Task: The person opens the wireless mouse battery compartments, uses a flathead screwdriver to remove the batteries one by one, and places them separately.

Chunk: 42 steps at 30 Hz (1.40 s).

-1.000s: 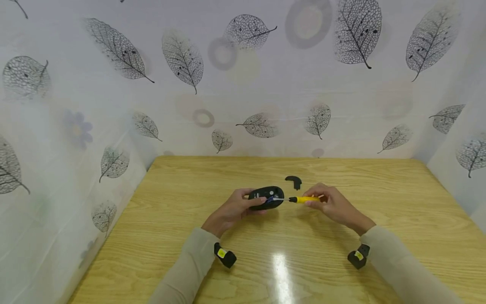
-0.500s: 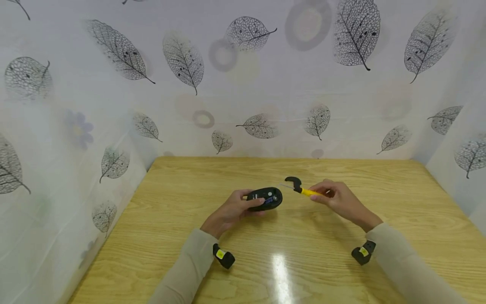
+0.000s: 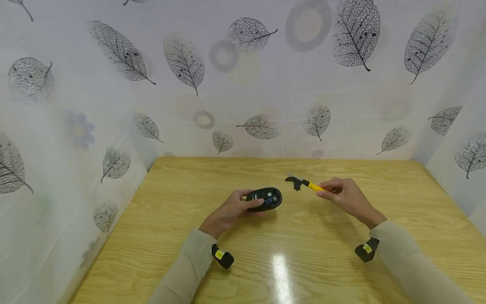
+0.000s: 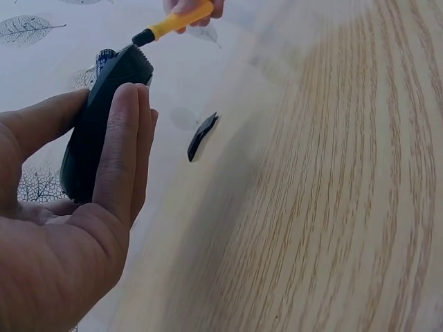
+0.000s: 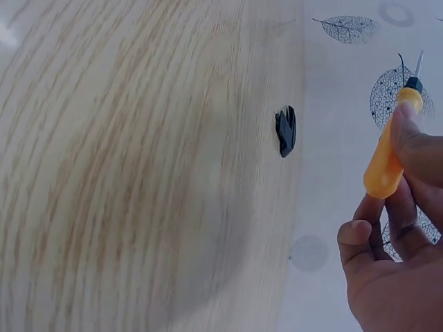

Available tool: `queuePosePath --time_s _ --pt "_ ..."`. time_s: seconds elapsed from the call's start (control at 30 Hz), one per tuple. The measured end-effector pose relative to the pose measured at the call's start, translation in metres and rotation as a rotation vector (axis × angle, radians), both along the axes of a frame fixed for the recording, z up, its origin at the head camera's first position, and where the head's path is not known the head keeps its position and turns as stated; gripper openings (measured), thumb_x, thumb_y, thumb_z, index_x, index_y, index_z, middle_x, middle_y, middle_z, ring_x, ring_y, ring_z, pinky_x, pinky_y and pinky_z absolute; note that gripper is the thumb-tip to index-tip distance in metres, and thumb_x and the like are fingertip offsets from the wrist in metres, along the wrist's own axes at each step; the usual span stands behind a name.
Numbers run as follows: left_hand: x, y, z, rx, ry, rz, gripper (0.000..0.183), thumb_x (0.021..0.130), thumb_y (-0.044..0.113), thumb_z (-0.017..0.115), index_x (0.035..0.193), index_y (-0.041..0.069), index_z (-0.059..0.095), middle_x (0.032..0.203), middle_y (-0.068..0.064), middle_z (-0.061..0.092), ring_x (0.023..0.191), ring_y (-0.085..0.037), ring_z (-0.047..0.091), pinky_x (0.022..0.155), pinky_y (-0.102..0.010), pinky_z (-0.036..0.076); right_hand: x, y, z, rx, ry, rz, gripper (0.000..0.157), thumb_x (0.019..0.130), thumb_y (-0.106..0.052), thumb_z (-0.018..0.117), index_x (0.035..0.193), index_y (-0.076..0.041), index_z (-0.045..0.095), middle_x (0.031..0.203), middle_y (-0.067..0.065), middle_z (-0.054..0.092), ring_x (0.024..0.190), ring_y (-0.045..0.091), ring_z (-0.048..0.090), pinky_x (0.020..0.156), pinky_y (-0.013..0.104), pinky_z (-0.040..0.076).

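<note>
My left hand [image 3: 231, 210] grips a black computer mouse [image 3: 274, 203] with its underside turned up, thumb across the bottom. A blue battery [image 3: 268, 200] shows in the mouse's uncovered compartment; in the left wrist view one end of that battery [image 4: 105, 58] sticks up past the body. In my right hand [image 3: 345, 198] a screwdriver with a yellow handle [image 3: 315, 187] is pinched between thumb and fingers. Its metal shaft points up and left, apart from the mouse. The right wrist view shows the yellow screwdriver [image 5: 385, 162] with the other fingers loosely curled below.
A black battery cover [image 3: 297, 185] lies on the wooden table [image 3: 190, 177] beyond the mouse, partly overlapped by the screwdriver in the head view. Behind the table hangs a white leaf-patterned cloth [image 3: 265, 84]. Small black cameras [image 3: 223, 256] are strapped to both wrists.
The screwdriver tip has left the mouse's battery compartment. My right hand has drawn back to the right and tilted the screwdriver upward. The left hand with the mouse has barely moved.
</note>
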<state>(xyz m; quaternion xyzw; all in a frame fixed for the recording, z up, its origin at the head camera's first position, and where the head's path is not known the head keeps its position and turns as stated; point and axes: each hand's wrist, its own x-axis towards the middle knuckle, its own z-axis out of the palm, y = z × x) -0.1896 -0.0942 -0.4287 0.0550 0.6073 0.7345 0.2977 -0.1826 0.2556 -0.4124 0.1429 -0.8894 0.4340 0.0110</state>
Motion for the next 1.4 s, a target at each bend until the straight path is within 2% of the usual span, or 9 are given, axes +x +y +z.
queuePosePath --time_s 0.2,0.43,0.6,0.83,0.97,1.27,1.4 --pt "0.001 -0.001 0.001 0.008 0.002 0.0 0.051 0.1 0.011 0.067 0.143 -0.005 0.047 0.136 -0.026 0.055 0.103 -0.034 0.071 0.097 -0.039 0.056 -0.002 0.007 -0.002 0.031 -0.026 -0.061 0.031 0.093 -0.021 0.076 0.115 0.002 0.075 0.102 0.014 0.07 0.084 0.023 0.064 0.066 0.025 0.057" --pt "0.003 -0.002 0.0 0.029 -0.005 0.005 0.051 0.099 0.009 0.066 0.144 -0.006 0.046 0.137 -0.026 0.053 0.107 -0.038 0.069 0.098 -0.04 0.056 -0.002 0.013 -0.006 0.036 -0.083 -0.095 0.037 0.095 -0.023 0.074 0.118 0.006 0.072 0.113 0.021 0.069 0.088 0.023 0.064 0.068 0.027 0.058" --pt "0.003 -0.003 -0.002 0.025 0.002 0.0 0.052 0.1 0.01 0.066 0.145 -0.006 0.045 0.137 -0.026 0.053 0.109 -0.037 0.068 0.097 -0.039 0.056 -0.002 0.017 -0.008 0.032 -0.125 -0.131 0.041 0.096 -0.022 0.073 0.123 0.009 0.068 0.115 0.023 0.069 0.09 0.022 0.064 0.068 0.029 0.059" --pt "0.003 -0.002 -0.002 0.025 -0.01 0.014 0.052 0.1 0.01 0.066 0.145 -0.003 0.045 0.138 -0.025 0.053 0.11 -0.035 0.068 0.099 -0.039 0.055 -0.003 0.023 -0.011 0.029 -0.147 -0.161 0.041 0.095 -0.018 0.074 0.123 0.012 0.066 0.11 0.024 0.069 0.09 0.025 0.066 0.066 0.027 0.058" --pt "0.003 -0.002 -0.002 0.02 0.001 0.009 0.052 0.1 0.01 0.066 0.145 -0.004 0.044 0.138 -0.025 0.053 0.113 -0.039 0.066 0.101 -0.042 0.053 -0.003 0.026 -0.013 0.042 -0.153 -0.173 0.043 0.094 -0.016 0.075 0.123 0.014 0.064 0.107 0.023 0.069 0.09 0.023 0.065 0.066 0.024 0.058" --pt "0.004 -0.002 -0.003 0.019 -0.004 0.012 0.051 0.1 0.009 0.066 0.145 -0.004 0.046 0.138 -0.025 0.053 0.115 -0.041 0.065 0.103 -0.044 0.052 -0.001 0.035 -0.019 -0.064 -0.231 -0.212 0.045 0.093 -0.013 0.075 0.12 0.019 0.059 0.104 0.025 0.068 0.077 0.021 0.071 0.067 0.031 0.063" --pt "0.004 -0.001 -0.002 0.02 -0.009 0.01 0.051 0.1 0.008 0.065 0.145 -0.003 0.045 0.138 -0.025 0.053 0.115 -0.042 0.065 0.104 -0.045 0.051 0.002 0.038 -0.019 -0.042 -0.241 -0.24 0.046 0.093 -0.016 0.076 0.118 0.018 0.06 0.099 0.023 0.07 0.074 0.021 0.072 0.065 0.03 0.063"
